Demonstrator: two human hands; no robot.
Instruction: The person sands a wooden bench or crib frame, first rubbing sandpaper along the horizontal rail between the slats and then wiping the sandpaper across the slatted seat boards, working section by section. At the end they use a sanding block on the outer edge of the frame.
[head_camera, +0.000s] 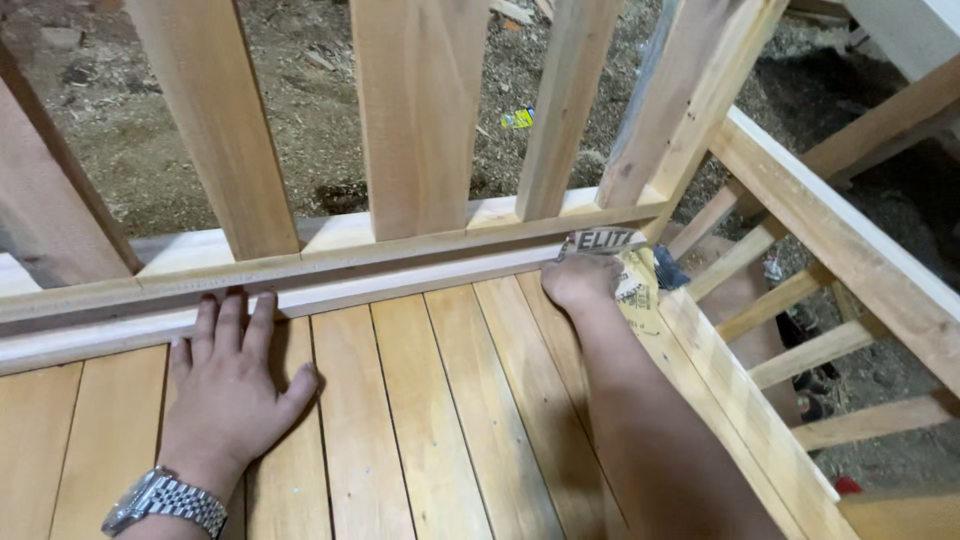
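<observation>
Head view: right hand (582, 283) clenches a folded tan sandpaper sheet (632, 272) in the pale wooden railing's corner (655, 212); left hand (232, 372) lies flat, released, on orange floor planks (440, 400). Knuckles could scrape the upright slats (565, 105) if the grip slips.

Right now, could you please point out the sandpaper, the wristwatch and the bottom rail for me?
Sandpaper (637, 285): head view, on the yellowish sheet beside the right hand.
Wristwatch (168, 500): head view, on the metal band at the left wrist.
Bottom rail (400, 262): head view, on its long front face under the slats.
</observation>
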